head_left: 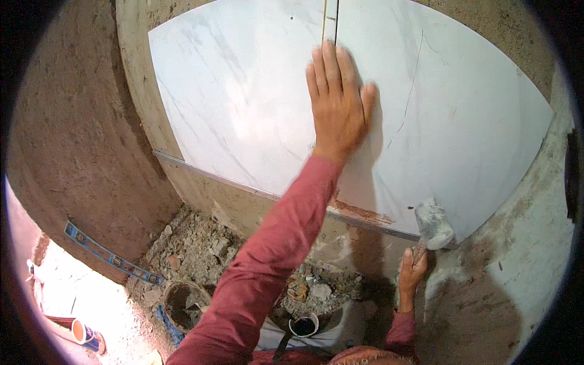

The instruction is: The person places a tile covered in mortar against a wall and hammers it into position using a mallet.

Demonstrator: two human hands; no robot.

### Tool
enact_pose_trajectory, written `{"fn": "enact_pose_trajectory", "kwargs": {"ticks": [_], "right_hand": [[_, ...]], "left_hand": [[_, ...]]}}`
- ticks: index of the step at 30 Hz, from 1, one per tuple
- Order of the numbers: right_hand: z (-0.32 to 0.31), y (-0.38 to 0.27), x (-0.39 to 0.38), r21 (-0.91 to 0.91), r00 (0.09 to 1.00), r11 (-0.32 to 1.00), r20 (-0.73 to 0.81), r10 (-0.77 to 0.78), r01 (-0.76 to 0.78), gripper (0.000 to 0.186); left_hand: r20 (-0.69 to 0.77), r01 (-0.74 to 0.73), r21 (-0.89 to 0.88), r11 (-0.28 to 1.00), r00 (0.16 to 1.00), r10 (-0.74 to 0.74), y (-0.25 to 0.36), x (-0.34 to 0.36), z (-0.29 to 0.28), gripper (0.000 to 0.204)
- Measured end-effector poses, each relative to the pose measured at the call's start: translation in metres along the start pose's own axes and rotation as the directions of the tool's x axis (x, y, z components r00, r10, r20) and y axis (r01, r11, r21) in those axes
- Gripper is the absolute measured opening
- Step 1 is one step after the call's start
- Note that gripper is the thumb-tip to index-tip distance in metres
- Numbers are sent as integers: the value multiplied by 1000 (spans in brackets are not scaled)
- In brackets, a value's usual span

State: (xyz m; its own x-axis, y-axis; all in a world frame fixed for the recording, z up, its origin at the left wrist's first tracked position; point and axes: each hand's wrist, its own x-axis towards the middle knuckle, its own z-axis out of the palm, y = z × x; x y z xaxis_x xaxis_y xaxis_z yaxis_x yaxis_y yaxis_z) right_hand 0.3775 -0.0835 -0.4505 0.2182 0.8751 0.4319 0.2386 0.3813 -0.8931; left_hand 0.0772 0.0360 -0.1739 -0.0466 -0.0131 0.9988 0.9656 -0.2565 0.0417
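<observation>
My left hand (339,100) lies flat with its fingers stretched, pressed across the seam between two large white marbled wall tiles. The left tile (243,109) and the right tile (462,128) stand side by side, with a thin dark gap between them at the top. Low on the right, my right hand (411,272) is closed round the handle of a mallet. The pale, dusty head of the mallet (434,222) is at the right tile's lower corner; whether it touches the tile I cannot tell. A reddish-brown smear marks the right tile's lower edge.
A metal strip (228,178) runs under the tiles. Rubble (213,243) covers the floor below, with a mortar bucket (177,304) and a small cup of dark stuff (303,326) near me. A blue spirit level (112,258) leans at the left; an orange-and-blue container (87,336) lies beyond.
</observation>
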Motion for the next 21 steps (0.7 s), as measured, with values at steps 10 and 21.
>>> {"fn": "enact_pose_trajectory", "kwargs": {"ticks": [10, 21], "right_hand": [[21, -46, 11, 151, 995, 985, 23, -92, 88, 24], [30, -121, 112, -275, 752, 704, 144, -644, 655, 59]], "left_hand": [[-25, -139, 72, 988, 990, 141, -43, 68, -20, 67], [373, -348, -5, 938, 869, 325, -91, 72, -66, 80]]}}
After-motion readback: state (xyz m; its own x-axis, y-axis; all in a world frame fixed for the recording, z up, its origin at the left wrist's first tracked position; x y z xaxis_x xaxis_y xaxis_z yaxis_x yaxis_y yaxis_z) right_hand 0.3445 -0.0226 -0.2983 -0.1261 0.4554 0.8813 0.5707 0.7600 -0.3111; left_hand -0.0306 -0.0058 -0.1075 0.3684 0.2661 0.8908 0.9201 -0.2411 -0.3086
